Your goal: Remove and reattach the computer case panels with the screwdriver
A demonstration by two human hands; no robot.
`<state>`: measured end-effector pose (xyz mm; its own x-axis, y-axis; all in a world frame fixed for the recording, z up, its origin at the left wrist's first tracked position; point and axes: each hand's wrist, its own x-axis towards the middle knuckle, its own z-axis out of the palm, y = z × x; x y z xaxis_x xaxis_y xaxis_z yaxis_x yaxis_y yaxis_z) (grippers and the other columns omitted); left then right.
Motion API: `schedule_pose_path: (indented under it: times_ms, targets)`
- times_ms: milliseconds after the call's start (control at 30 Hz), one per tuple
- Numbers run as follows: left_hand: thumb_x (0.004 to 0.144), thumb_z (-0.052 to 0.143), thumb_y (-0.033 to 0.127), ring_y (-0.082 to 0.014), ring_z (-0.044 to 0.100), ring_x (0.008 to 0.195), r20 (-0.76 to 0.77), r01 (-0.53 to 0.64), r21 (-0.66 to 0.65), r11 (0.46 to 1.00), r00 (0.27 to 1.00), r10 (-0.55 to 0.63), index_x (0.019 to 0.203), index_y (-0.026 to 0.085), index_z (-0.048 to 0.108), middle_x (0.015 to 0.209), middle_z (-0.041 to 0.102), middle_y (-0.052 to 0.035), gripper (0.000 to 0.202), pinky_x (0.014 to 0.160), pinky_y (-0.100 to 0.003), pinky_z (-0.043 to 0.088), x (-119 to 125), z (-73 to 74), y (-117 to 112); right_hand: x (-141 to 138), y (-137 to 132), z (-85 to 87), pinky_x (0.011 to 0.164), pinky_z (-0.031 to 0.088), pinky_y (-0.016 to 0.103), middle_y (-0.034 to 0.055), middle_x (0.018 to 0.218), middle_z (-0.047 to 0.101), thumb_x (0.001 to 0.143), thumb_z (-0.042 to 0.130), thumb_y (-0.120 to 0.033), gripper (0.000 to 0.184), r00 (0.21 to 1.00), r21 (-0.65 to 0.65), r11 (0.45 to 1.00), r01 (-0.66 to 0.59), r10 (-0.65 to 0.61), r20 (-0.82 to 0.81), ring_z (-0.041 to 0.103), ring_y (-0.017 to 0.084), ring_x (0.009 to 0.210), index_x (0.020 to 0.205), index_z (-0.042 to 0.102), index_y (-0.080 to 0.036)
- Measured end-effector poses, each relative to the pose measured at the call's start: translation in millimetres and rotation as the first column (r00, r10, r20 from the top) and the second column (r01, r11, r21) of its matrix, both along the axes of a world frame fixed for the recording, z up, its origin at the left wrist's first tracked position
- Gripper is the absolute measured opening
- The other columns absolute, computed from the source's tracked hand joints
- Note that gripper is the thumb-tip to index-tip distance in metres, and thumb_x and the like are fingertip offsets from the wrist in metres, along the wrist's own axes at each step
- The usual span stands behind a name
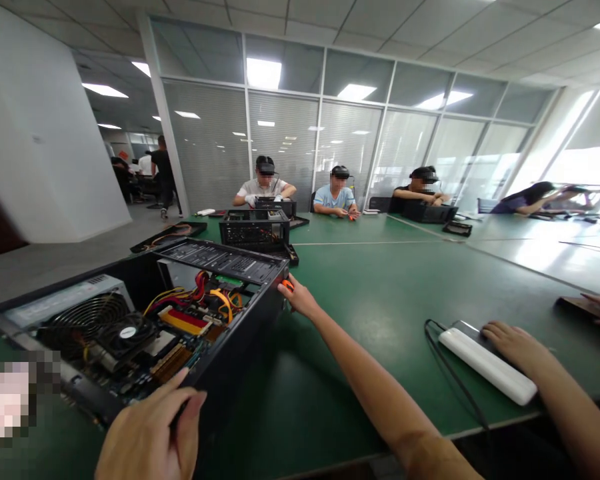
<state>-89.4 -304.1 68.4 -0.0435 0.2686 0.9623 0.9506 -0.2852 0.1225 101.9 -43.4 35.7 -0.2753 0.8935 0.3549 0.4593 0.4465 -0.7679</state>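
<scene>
Glass partitions with pale blinds run along the far side of the room, and before them three co-workers in dark headgear sit at the green tabletop I work at. On its left part lies an opened black computer case, directly before me, its insides facing up: a silver power supply, a processor fan with a white hub, red and yellow memory slots, and a tangle of red, yellow and black wires. With my right hand I reach to the case's far right corner, fingers pinching a small orange handle, mostly covered by my grip. My left hand is at the near edge, index finger stretched along the rim and thumb standing a little apart from it; the other fingers are hidden from me. Just beyond the case sits a second black case. To my right, a neighbour's hand rests beside a long white power strip with a black cable.
</scene>
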Motion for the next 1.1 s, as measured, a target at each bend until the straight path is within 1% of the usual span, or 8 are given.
schedule_pose_path:
  times_ms: [133,267,333,433,533,633,800,1100]
  targets:
    - [0.071,0.065,0.017,-0.0176,0.061,0.084,-0.24,0.04,0.002,0.999,0.97,-0.039,0.081,0.016,0.061,0.08,0.067,-0.0032,0.011,0.09,-0.036,0.038,22.6,12.1,-16.3,16.3,-24.7,-5.1,0.054,0.042,0.024,0.0027,0.084,0.061,0.077,0.049,-0.052,0.038,0.99,-0.041,0.997,-0.062,0.056,-0.132,0.054,0.012,0.056,0.098,0.056,-0.021]
    - [0.07,0.064,0.012,-0.0128,0.061,0.078,-0.35,0.389,-0.117,0.914,0.845,-0.405,0.092,0.02,0.061,0.076,0.067,0.0014,0.023,0.085,-0.029,0.043,61.3,-3.0,-13.6,44.8,-58.0,-6.2,0.043,0.041,0.023,0.0004,0.072,0.06,0.078,0.039,-0.06,0.041,0.791,-0.244,0.928,-0.281,0.08,-0.607,0.041,0.007,0.04,0.079,0.047,-0.019]
    - [0.076,0.057,0.013,-0.0126,0.061,0.077,-0.189,0.457,-0.353,0.816,0.82,-0.541,0.098,0.02,0.061,0.08,0.067,-0.0011,0.023,0.076,-0.026,0.046,81.1,-12.3,8.3,56.8,-71.2,-7.7,0.041,0.04,0.021,-0.0001,0.064,0.057,0.078,0.035,-0.063,0.044,0.619,-0.318,0.871,-0.376,-0.02,-0.785,0.042,0.008,0.041,0.073,0.043,-0.019]
    - [0.082,0.048,0.023,-0.0139,0.061,0.078,0.25,0.553,-0.56,0.617,0.823,-0.51,0.091,0.02,0.065,0.085,0.067,-0.0039,0.02,0.071,-0.025,0.048,100.0,-24.9,56.0,66.0,-82.3,-16.2,0.031,0.026,0.017,-0.0047,0.047,0.043,0.077,0.035,-0.065,0.046,0.472,-0.404,0.83,-0.386,-0.199,-0.859,0.033,0.006,0.034,0.067,0.04,-0.02]
    - [0.079,0.048,0.03,-0.0153,0.06,0.069,0.593,0.701,-0.555,0.448,0.711,-0.378,0.09,0.017,0.067,0.082,0.066,-0.0061,0.026,0.064,-0.026,0.049,106.8,-41.5,93.4,64.4,-83.4,-27.5,0.028,0.015,0.016,-0.0066,0.045,0.039,0.075,0.04,-0.063,0.044,0.429,-0.451,0.844,-0.291,-0.307,-0.85,0.026,0.004,0.031,0.069,0.043,-0.02]
    - [0.078,0.047,0.032,-0.0141,0.057,0.06,0.744,0.795,-0.489,0.36,0.595,-0.304,0.098,0.011,0.064,0.081,0.065,-0.0078,0.033,0.054,-0.025,0.046,109.2,-61.4,106.2,57.0,-81.8,-33.5,0.029,0.022,0.016,-0.0025,0.059,0.052,0.072,0.05,-0.06,0.041,0.421,-0.449,0.868,-0.214,-0.333,-0.844,0.034,0.004,0.035,0.071,0.044,-0.019]
    - [0.08,0.045,0.031,-0.0152,0.059,0.069,0.749,0.788,-0.437,0.433,0.585,-0.31,0.105,0.012,0.061,0.087,0.064,-0.0087,0.035,0.06,-0.026,0.048,109.2,-76.8,95.0,49.9,-86.3,-32.3,0.034,0.034,0.016,-0.0018,0.061,0.054,0.069,0.062,-0.05,0.036,0.436,-0.396,0.878,-0.268,-0.256,-0.863,0.037,0.003,0.038,0.071,0.047,-0.017]
    - [0.077,0.053,0.03,-0.0188,0.062,0.084,0.675,0.7,-0.429,0.571,0.668,-0.314,0.096,0.015,0.064,0.094,0.066,-0.0086,0.027,0.077,-0.031,0.05,103.7,-61.3,77.4,49.8,-89.4,-31.1,0.036,0.039,0.017,-0.0028,0.058,0.054,0.067,0.065,-0.047,0.035,0.508,-0.388,0.877,-0.285,-0.205,-0.837,0.038,0.003,0.037,0.07,0.05,-0.015]
